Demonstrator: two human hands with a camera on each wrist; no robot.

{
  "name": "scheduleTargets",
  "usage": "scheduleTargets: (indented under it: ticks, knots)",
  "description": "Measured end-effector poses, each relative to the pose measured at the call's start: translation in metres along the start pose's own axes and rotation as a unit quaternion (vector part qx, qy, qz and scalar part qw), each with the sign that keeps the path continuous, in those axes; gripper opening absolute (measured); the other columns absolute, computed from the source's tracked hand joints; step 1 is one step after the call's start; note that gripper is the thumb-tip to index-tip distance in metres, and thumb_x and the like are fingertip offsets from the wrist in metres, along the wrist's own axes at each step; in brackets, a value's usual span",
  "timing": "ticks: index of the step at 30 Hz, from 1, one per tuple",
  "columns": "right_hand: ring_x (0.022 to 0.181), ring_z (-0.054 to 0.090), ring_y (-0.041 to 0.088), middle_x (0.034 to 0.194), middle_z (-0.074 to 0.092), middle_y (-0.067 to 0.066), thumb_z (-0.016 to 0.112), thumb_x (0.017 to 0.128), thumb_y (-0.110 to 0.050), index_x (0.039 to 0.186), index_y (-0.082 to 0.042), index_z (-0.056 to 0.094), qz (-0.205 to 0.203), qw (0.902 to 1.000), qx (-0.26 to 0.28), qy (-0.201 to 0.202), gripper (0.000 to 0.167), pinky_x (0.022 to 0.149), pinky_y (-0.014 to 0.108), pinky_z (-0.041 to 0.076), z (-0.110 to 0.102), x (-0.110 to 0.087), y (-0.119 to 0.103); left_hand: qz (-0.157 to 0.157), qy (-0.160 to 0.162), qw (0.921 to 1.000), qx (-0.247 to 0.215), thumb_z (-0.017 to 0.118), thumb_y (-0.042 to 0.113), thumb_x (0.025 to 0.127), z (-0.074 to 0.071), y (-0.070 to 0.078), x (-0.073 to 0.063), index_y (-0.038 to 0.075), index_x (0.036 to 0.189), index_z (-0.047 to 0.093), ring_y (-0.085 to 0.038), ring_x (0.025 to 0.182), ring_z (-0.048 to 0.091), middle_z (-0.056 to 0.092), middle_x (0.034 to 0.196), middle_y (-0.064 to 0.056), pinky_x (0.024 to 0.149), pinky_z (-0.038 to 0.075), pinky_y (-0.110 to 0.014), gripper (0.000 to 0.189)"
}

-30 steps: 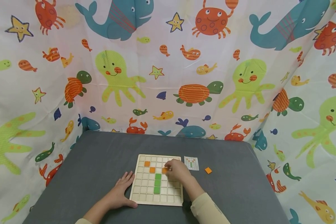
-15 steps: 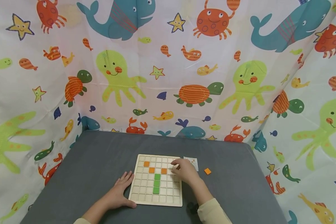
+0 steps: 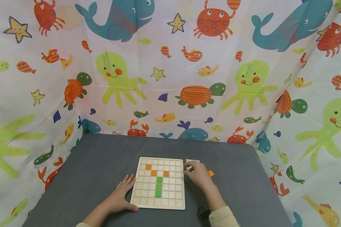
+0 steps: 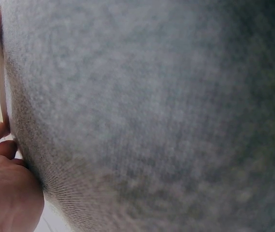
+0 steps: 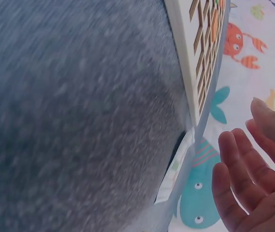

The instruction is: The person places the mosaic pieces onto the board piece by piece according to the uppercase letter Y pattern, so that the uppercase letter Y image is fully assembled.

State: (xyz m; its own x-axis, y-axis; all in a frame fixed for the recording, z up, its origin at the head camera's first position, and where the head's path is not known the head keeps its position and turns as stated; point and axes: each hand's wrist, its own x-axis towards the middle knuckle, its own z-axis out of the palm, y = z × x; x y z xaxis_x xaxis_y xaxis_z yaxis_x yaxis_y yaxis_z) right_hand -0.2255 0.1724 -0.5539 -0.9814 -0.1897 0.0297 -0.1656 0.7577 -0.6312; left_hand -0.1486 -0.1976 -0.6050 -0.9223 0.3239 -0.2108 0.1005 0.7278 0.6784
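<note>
A square wooden grid board point(image 3: 174, 186) lies on the grey table. Set in it are three orange tiles point(image 3: 153, 173) and a column of green tiles point(image 3: 158, 186). My left hand point(image 3: 119, 197) rests at the board's left edge, fingers spread and thumb at the near corner. Just past the right edge hovers my right hand point(image 3: 200, 174), partly covering a small printed card point(image 3: 193, 160). Beyond its knuckles a loose orange tile point(image 3: 211, 173) shows. In the right wrist view the fingers point(image 5: 258, 171) are loosely bent with nothing between them.
Grey cloth covers the table point(image 3: 108, 157). A white curtain point(image 3: 170, 110) with sea animals stands behind it and at both sides. A small black object point(image 3: 203, 213) is by my right wrist.
My right hand has moved right, off the board and over the card, leaving an orange tile in the grid uncovered. The left hand stays in place.
</note>
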Motion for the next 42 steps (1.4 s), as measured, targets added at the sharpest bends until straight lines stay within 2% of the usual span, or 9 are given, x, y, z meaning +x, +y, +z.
scheduleTargets:
  ticks: [10,23,28,35,38,42]
  knots:
    - [0.094,0.071,0.024,0.111,0.073,0.006,0.082,0.085,-0.016,0.115,-0.010,0.074,0.030,0.9982,0.023,0.047,0.031,0.076,0.041,0.059,-0.011,-0.009,0.020,-0.008,-0.009,0.9999,0.001,0.091,0.060,0.058,0.001,-0.002,0.000,0.008,0.161,0.023,-0.041,0.156,0.001,0.014,0.169,-0.014,0.121,0.007,-0.067,0.134]
    - [0.089,0.071,0.022,0.111,0.073,0.011,0.083,0.083,-0.014,0.116,-0.007,0.074,0.054,0.9960,0.010,0.070,0.035,0.077,0.043,0.060,-0.026,-0.015,0.052,-0.010,-0.008,0.9999,0.002,0.091,0.061,0.058,0.000,0.000,0.001,0.008,0.161,0.023,-0.041,0.156,0.001,0.015,0.169,-0.014,0.121,0.007,-0.067,0.134]
    - [0.089,0.071,0.023,0.111,0.074,0.013,0.084,0.082,-0.013,0.116,-0.005,0.074,0.056,0.9956,0.007,0.074,0.036,0.079,0.044,0.060,-0.030,-0.018,0.061,-0.009,-0.008,0.9999,0.001,0.090,0.062,0.059,0.000,0.000,0.002,0.008,0.161,0.023,-0.041,0.156,0.002,0.014,0.169,-0.014,0.121,0.006,-0.066,0.134]
    - [0.087,0.072,0.027,0.102,0.074,0.016,0.086,0.078,-0.009,0.113,-0.001,0.073,0.053,0.9927,0.000,0.108,0.037,0.076,0.044,0.059,-0.034,-0.019,0.077,-0.016,-0.007,0.9998,0.002,0.091,0.061,0.057,0.000,0.002,0.001,0.009,0.161,0.024,-0.040,0.156,0.002,0.015,0.170,-0.013,0.121,0.007,-0.066,0.134]
    - [0.089,0.072,0.030,0.105,0.074,0.018,0.087,0.077,-0.010,0.114,0.000,0.072,0.070,0.9909,-0.010,0.114,0.041,0.078,0.047,0.058,-0.036,-0.020,0.084,-0.015,-0.006,0.9999,0.002,0.091,0.061,0.057,-0.001,0.003,0.000,0.009,0.161,0.024,-0.040,0.156,0.002,0.015,0.169,-0.013,0.121,0.006,-0.065,0.134]
    - [0.096,0.071,0.033,0.114,0.072,0.020,0.087,0.078,-0.013,0.119,0.001,0.069,0.114,0.9880,-0.028,0.101,0.047,0.084,0.051,0.056,-0.037,-0.020,0.089,-0.012,-0.005,0.9999,0.001,0.091,0.061,0.058,-0.001,0.003,0.000,0.009,0.161,0.024,-0.040,0.156,0.002,0.015,0.169,-0.013,0.121,0.006,-0.066,0.134]
